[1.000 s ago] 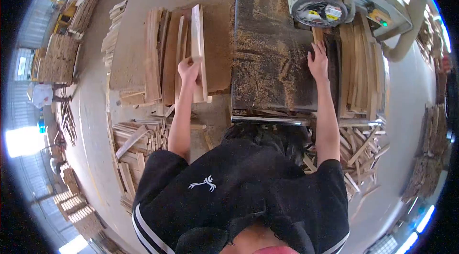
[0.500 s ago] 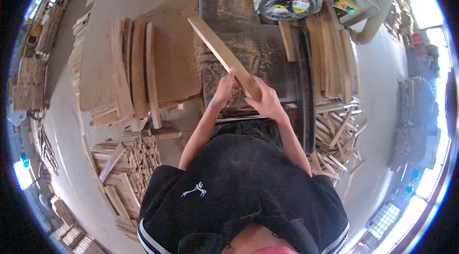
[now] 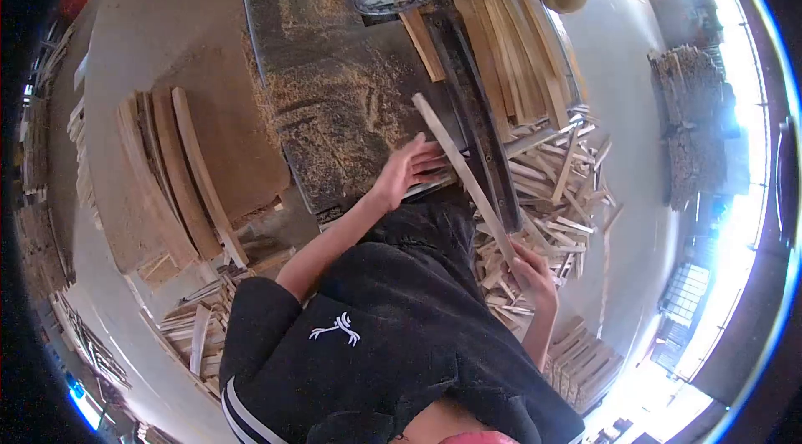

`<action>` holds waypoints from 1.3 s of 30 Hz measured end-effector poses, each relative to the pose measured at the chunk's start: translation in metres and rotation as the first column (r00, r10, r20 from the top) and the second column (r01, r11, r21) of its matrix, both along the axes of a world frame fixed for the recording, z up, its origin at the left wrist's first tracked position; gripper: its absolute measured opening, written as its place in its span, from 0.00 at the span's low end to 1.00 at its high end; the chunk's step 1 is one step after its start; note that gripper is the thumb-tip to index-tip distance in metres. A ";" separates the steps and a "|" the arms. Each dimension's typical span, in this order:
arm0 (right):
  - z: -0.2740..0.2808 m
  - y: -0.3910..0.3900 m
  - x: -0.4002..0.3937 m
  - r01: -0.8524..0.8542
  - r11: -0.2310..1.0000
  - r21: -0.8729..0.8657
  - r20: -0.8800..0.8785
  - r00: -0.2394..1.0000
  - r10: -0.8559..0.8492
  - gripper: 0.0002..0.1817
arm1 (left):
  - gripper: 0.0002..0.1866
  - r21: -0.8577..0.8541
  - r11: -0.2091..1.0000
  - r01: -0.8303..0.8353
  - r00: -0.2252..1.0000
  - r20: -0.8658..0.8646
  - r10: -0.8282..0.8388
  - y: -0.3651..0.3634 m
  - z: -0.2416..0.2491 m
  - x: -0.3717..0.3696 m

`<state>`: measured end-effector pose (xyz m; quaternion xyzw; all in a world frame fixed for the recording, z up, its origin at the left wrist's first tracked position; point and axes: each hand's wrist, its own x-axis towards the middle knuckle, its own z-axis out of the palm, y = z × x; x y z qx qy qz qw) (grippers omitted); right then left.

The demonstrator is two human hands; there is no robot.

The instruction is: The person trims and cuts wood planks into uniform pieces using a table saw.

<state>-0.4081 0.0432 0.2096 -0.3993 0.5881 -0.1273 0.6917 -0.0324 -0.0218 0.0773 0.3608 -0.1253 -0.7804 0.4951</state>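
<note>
Right grip (image 3: pixel 533 274) holds the wooden strip (image 3: pixel 467 178) by its near end, presumably for leverage; left grip (image 3: pixel 407 170) grasps nothing, fingers spread just beside it

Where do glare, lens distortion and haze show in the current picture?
Head view: glare whitens patches at right; fisheye distortion makes long boards at left look bowed and leaves black corners; wood stacks at far right look hazy; the wooden strip in the right hand reads fairly clearly.
</note>
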 end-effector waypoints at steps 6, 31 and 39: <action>-0.030 0.008 0.036 0.031 0.974 -0.224 -0.220 0.972 -0.081 0.39 | 0.53 -0.103 0.990 0.099 0.995 -0.023 -0.102 -0.010 0.003 -0.038; -0.119 -0.065 0.156 -0.523 0.352 -0.776 -0.585 0.806 -0.093 0.33 | 0.50 -0.290 0.849 0.442 -0.014 0.944 0.331 -0.037 -0.043 -0.033; -0.180 -0.127 0.164 -0.584 0.106 -0.805 -0.583 0.811 0.043 0.32 | 0.52 -0.294 0.853 0.431 -0.014 0.943 0.332 -0.087 -0.072 -0.017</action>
